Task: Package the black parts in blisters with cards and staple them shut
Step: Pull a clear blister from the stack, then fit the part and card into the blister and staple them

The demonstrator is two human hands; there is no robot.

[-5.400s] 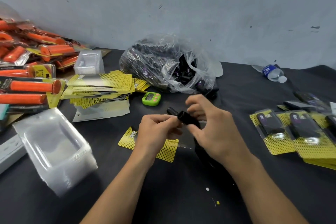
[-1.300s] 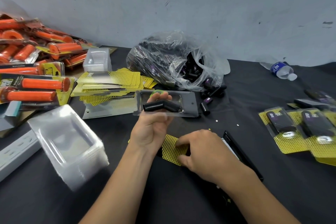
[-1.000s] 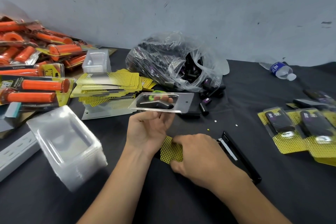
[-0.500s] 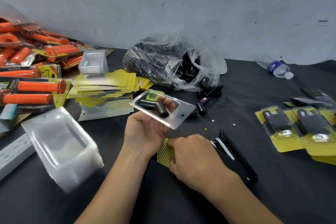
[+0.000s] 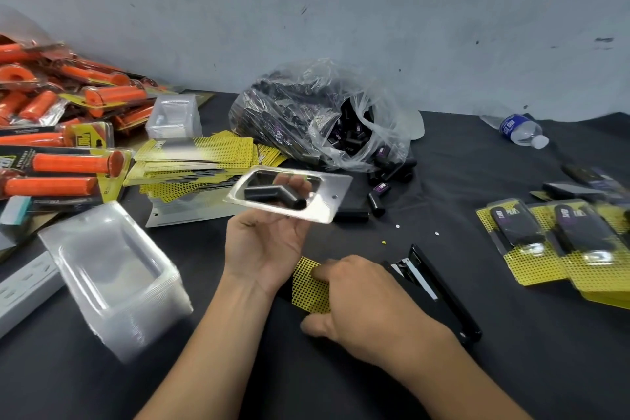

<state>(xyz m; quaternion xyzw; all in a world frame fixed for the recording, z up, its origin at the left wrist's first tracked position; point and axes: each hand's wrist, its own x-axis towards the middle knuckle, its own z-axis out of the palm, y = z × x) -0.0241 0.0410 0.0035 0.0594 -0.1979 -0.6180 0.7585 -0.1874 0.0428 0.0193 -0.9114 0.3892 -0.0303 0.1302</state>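
My left hand (image 5: 266, 242) holds a clear blister (image 5: 330, 196) palm up above the table, fingers under its pocket. Two black parts (image 5: 272, 196) lie in that pocket. My right hand (image 5: 368, 303) rests on a yellow dotted card (image 5: 308, 286) on the black table, thumb and fingers pinching its edge. A black stapler (image 5: 439, 290) lies just right of that hand. A clear plastic bag of black parts (image 5: 306, 119) sits at the back centre, with a few loose parts (image 5: 376, 198) spilled in front of it.
A stack of empty blisters (image 5: 112, 283) stands at the left, a pile of yellow cards (image 5: 194, 160) behind it. Orange packaged grips (image 5: 61, 147) fill the far left. Finished packs (image 5: 559, 242) lie at the right. A water bottle (image 5: 520, 129) lies at the back right.
My left hand has lifted the blister with the black parts and tilted it flatter. My right hand has gone down onto the yellow card and closed on its edge.
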